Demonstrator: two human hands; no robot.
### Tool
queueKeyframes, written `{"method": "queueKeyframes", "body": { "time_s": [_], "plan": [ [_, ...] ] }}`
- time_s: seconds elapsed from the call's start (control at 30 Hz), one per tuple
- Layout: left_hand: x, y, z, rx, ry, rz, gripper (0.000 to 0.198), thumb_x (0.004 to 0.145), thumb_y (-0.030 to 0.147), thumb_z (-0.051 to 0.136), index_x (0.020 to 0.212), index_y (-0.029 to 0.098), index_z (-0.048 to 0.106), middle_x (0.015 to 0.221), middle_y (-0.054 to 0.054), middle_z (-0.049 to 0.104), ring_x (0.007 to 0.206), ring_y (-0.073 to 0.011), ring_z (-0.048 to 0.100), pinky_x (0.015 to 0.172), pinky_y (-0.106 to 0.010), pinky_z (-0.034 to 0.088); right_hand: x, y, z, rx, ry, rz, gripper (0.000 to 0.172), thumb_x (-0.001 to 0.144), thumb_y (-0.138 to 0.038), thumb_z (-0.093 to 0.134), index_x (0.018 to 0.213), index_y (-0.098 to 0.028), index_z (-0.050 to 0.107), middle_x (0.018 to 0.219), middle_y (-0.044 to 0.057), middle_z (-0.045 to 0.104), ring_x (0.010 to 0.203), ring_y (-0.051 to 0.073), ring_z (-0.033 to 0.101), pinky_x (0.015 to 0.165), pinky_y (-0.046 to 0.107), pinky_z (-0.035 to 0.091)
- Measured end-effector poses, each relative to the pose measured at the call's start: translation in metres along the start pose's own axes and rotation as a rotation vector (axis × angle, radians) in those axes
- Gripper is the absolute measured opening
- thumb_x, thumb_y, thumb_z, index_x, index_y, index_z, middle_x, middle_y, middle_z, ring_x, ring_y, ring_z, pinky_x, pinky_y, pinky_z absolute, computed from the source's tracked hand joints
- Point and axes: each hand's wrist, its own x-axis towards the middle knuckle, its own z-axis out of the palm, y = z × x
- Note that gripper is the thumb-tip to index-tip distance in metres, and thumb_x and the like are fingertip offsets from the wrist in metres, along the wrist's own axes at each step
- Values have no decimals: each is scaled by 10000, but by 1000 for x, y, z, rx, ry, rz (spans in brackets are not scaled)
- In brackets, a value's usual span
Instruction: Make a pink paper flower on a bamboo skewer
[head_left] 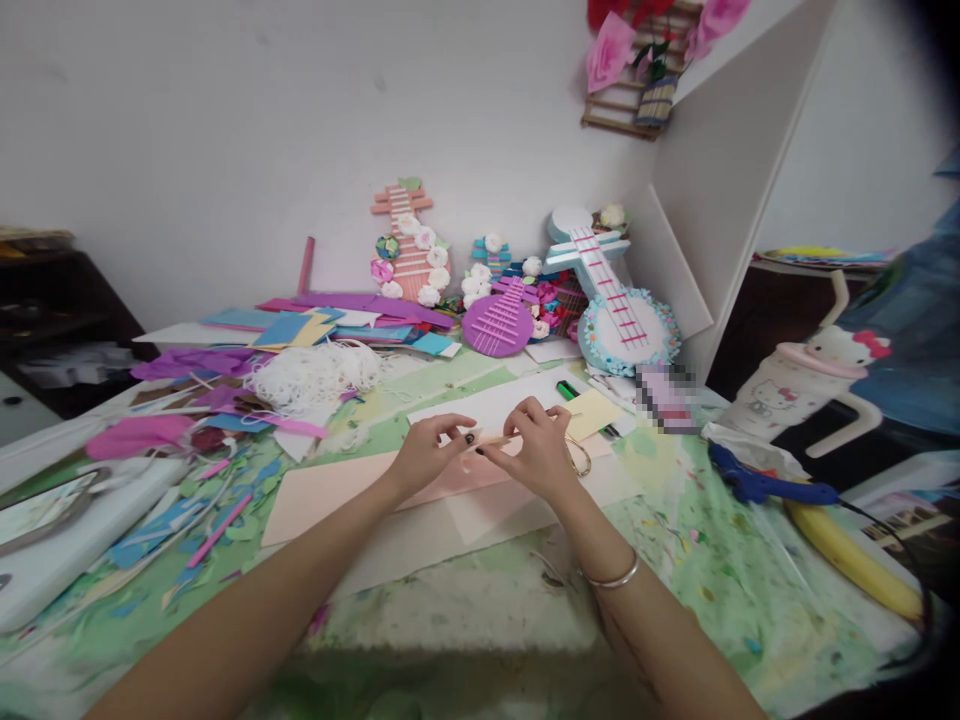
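Note:
My left hand (431, 455) and my right hand (534, 448) meet over the middle of the table, thumbs and fingertips pinched close together. Between them is a small pale peach strip (491, 437), probably paper, mostly hidden by the fingers. Beneath lies a long peach sheet (322, 495) on paler paper. Gold scissor handles (579, 457) show beside my right hand; whether they rest on the table or hang from that hand, I cannot tell. A cream paper square (596, 412) and a green-and-black marker (567, 390) lie just beyond.
Decorated paper lutes, such as a purple one (496, 325) and a light blue one (630, 335), lean at the back. White string (315, 375) and coloured scraps fill the left. On the right are a blue glue gun (772, 485), a banana (855, 560) and a tumbler (787, 390).

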Motion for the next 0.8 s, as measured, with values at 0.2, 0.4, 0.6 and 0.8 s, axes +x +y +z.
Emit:
{"method": "queueKeyframes", "body": {
  "time_s": [0.2,0.4,0.6,0.8],
  "plan": [
    [2,-2,-1,-86,-50,22,263,781,394,549,721,149,626,648,-8,608,618,-124,516,558,-220,333,0,0,0,5,-7,-1,283,765,-452,560,714,-182,493,788,18,522,779,159,491,815,359,224],
    [1,-2,2,-204,-8,-3,245,775,380,544,695,148,548,646,5,540,610,-117,469,592,-228,354,0,1,0,-8,-9,6,276,764,-444,557,725,-179,490,803,17,521,792,159,501,817,359,225],
    [-1,2,3,-134,18,-7,223,788,359,518,705,153,545,660,3,563,608,-116,471,590,-230,343,0,0,-1,5,-6,-13,259,761,-425,565,732,-182,477,798,17,522,796,165,497,813,354,227],
    [-2,3,3,-138,46,-27,191,784,336,502,710,161,529,686,-1,577,641,-127,491,628,-239,357,0,2,0,-14,-6,-31,249,758,-413,565,738,-183,472,808,20,515,795,167,491,817,353,229]
  ]
}}
